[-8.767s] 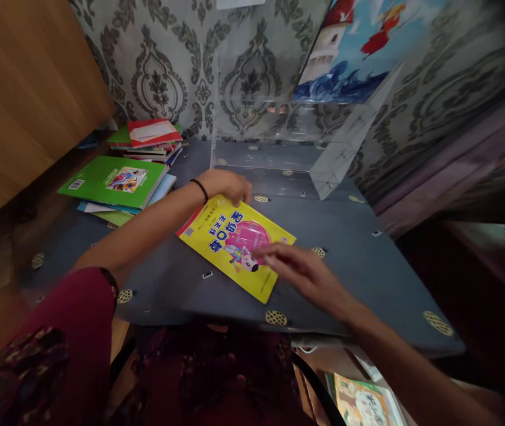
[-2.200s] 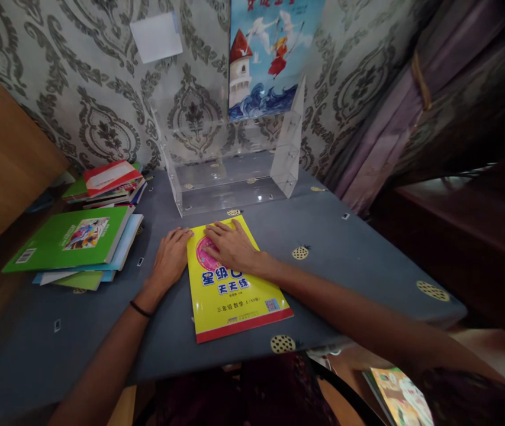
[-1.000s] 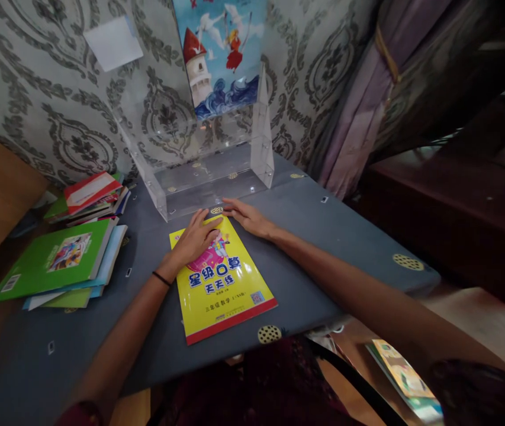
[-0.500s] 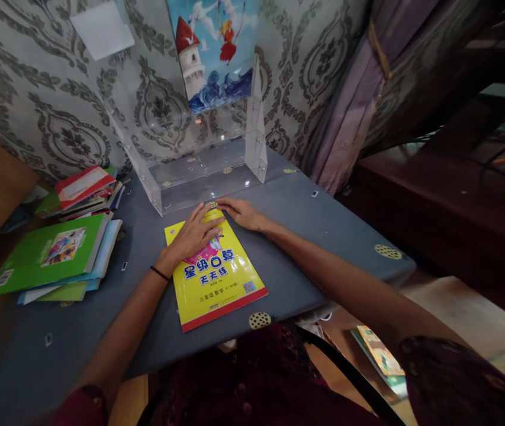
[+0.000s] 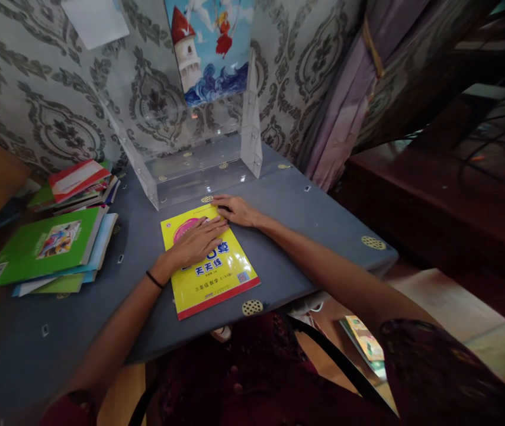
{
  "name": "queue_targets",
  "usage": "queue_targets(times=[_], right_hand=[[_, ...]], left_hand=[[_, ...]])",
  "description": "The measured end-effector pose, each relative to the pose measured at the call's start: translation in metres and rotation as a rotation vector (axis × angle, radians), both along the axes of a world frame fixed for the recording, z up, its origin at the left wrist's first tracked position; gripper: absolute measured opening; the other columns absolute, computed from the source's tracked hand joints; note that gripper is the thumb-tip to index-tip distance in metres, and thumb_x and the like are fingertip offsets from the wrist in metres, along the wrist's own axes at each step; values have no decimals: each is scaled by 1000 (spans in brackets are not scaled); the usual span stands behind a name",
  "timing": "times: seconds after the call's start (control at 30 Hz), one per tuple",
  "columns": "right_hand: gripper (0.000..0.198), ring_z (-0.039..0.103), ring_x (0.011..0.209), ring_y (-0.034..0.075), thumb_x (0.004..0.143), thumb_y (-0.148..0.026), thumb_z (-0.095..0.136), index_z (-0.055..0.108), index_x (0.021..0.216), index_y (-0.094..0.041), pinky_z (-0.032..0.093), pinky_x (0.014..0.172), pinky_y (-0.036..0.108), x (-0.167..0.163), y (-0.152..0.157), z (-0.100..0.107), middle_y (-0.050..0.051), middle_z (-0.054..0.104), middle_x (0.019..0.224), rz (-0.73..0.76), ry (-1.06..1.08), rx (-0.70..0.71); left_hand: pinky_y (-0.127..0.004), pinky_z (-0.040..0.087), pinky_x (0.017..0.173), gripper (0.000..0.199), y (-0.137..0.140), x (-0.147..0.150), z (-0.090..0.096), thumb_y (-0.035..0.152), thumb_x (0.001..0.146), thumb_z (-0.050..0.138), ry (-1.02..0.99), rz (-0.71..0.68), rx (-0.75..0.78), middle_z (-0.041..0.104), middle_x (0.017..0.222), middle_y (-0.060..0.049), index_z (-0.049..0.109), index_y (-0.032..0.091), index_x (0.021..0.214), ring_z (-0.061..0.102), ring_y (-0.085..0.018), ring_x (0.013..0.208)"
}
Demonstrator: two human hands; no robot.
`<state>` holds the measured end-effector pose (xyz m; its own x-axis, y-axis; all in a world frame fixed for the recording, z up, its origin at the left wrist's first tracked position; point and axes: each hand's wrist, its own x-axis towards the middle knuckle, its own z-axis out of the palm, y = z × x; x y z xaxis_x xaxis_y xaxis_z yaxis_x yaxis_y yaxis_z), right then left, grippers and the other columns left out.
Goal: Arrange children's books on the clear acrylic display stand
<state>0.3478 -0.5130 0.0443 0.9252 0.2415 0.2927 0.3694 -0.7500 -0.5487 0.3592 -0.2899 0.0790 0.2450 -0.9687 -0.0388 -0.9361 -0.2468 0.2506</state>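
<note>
The book (image 5: pixel 210 290) looks light, bendy; hold its edges. The left hand (image 5: pixel 195 242) lies flat; whether the right hand (image 5: pixel 238 211) pinches, I can't tell.

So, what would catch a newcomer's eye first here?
Probably the bright yellow book on the table, the left hand on its cover, the right hand at its far right corner. Then, perhaps, the blue picture at the back and the green book topping the pile at left.

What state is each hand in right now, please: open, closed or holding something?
Left hand: open, laid across the yellow book.
Right hand: fingers slightly bent at the book's far right corner; whether it grips cannot be told.
</note>
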Motion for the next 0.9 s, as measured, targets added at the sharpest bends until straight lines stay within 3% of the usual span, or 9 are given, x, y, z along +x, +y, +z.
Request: queue_targets(times=[0.2, 0.37, 0.57, 0.9], right_hand=[[40, 56, 133, 30, 92, -30, 61, 67, 129, -16, 45, 110, 47, 1, -1, -4, 15, 62, 141, 12, -16, 19], [50, 54, 135, 32, 89, -44, 69, 65, 131, -17, 43, 112, 50, 1, -1, -4, 17, 59, 144, 12, -9, -11], [55, 52, 136, 33, 90, -49, 68, 63, 134, -14, 41, 113, 52, -1, 1, -2, 19, 56, 146, 5, -1, -45], [54, 51, 137, 32, 93, -51, 63, 61, 136, -19, 41, 112, 51, -1, -1, -7, 16, 54, 149, 9, -35, -78]], left_hand=[[-49, 11, 128, 49, 7, -15, -3, 41, 108, 26, 20, -88, -47, 41, 161, -5, 41, 25, 152, 29, -17, 153], [-51, 9, 128, 50, 11, -35, -3, 41, 108, 25, 12, -136, -57, 41, 161, -6, 38, 24, 154, 28, -18, 153], [-56, 3, 128, 45, 16, -59, 0, 36, 108, 28, 14, -215, -43, 41, 161, -1, 41, 31, 151, 26, -19, 154], [-62, 9, 125, 41, 17, -76, 7, 41, 107, 36, 29, -261, -10, 41, 161, -3, 52, 36, 144, 28, -26, 153]])
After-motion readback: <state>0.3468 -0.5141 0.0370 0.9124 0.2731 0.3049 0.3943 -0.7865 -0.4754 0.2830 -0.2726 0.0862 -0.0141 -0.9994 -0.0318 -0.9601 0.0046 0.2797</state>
